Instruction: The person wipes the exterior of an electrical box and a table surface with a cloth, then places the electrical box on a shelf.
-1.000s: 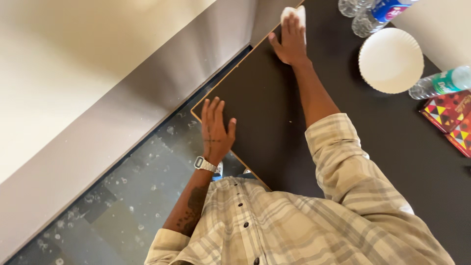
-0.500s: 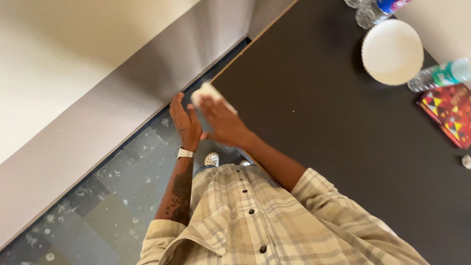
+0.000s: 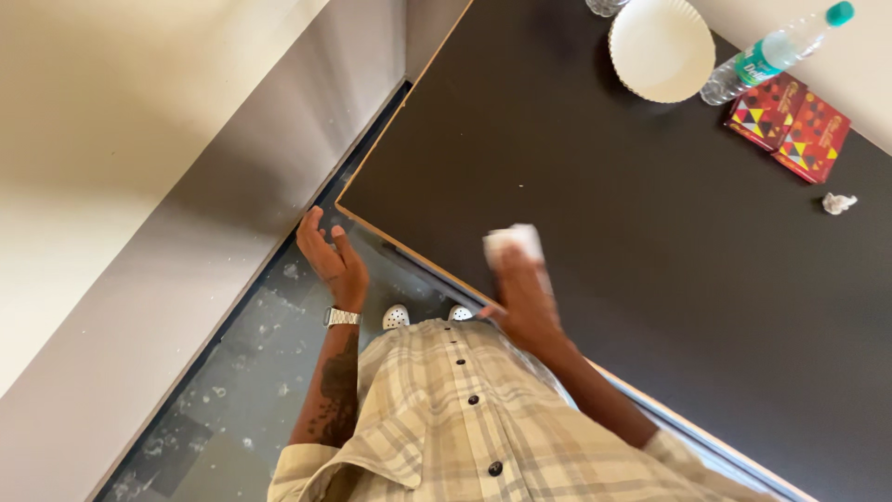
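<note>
At the dark surface edge, the right hand pinches a white tissue; at nine o'clock, the left hand hangs spread, empty.

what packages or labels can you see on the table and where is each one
Two flat boxes: side by side near the far right edge of the dark table, rectangular, red with yellow, black and white triangle patterns.
Bottle label: green and white band around a clear plastic bottle with a green cap, lying beside the white paper plate.
No signs or screens in view.
</note>
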